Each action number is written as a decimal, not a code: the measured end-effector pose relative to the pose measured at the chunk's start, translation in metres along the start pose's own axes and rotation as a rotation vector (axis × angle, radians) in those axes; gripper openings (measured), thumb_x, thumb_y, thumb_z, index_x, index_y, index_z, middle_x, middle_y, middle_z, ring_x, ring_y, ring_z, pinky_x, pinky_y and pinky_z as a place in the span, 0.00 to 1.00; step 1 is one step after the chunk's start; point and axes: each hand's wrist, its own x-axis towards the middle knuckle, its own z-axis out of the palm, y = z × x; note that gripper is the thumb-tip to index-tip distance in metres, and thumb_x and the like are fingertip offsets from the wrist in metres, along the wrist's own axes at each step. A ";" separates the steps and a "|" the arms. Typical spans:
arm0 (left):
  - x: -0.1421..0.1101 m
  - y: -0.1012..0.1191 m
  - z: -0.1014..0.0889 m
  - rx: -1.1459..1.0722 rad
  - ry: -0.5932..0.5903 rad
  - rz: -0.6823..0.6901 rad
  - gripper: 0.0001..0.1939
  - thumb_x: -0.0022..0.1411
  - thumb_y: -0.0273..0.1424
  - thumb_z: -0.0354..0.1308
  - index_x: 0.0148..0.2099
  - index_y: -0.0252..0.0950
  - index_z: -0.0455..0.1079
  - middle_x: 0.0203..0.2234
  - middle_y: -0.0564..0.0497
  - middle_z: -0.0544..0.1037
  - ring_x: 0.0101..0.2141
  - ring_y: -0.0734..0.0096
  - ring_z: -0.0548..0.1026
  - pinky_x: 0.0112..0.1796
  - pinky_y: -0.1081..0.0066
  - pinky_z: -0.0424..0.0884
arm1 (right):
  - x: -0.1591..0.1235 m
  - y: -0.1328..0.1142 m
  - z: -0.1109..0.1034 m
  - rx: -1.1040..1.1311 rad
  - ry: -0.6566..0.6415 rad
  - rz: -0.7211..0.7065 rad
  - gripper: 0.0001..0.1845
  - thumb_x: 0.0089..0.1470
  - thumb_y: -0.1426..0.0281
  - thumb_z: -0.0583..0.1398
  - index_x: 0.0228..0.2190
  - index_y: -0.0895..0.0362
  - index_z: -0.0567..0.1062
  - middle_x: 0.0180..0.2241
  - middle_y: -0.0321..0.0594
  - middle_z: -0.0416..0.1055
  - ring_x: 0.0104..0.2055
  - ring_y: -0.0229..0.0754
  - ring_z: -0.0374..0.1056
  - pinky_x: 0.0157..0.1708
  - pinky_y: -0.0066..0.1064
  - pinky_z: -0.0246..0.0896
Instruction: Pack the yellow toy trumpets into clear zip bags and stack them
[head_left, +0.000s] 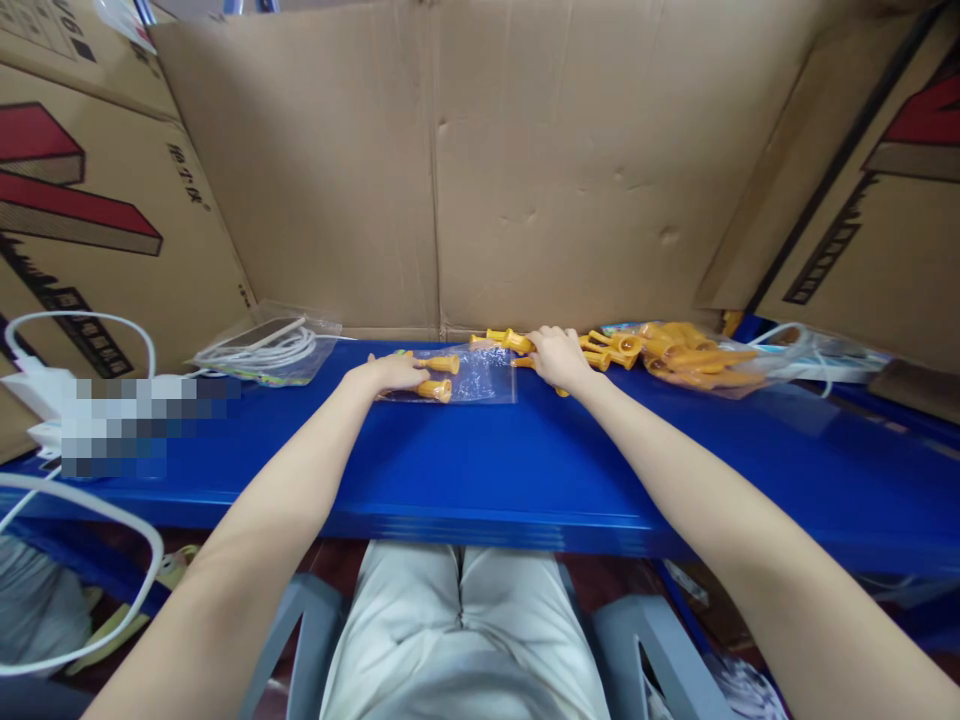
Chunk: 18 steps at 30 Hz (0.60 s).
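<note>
My left hand (394, 372) is closed around yellow trumpet-shaped plastic pieces (437, 390), whose flared ends stick out to its right. A clear plastic bag (484, 378) lies flat under and beside these pieces. Farther right, my right hand (559, 356) reaches into a loose row of the same yellow pieces (615, 347) along the cardboard. Its fingers curl down over some of them, and the fingertips are partly hidden.
Another clear bag, full of yellow pieces (697, 355), rests at the right. To the left are a bagged white cable (259, 350) and a white plug with cord (45, 390). Cardboard (570, 170) walls the back of the blue shelf (450, 460); printed boxes (97, 220) flank it.
</note>
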 end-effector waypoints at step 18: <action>0.024 -0.009 0.023 -0.164 0.012 0.154 0.33 0.68 0.42 0.28 0.67 0.31 0.53 0.66 0.44 0.50 0.66 0.65 0.48 0.62 0.65 0.44 | -0.002 -0.022 -0.023 0.108 -0.481 0.131 0.13 0.55 0.65 0.58 0.42 0.53 0.76 0.43 0.43 0.76 0.49 0.50 0.70 0.50 0.45 0.58</action>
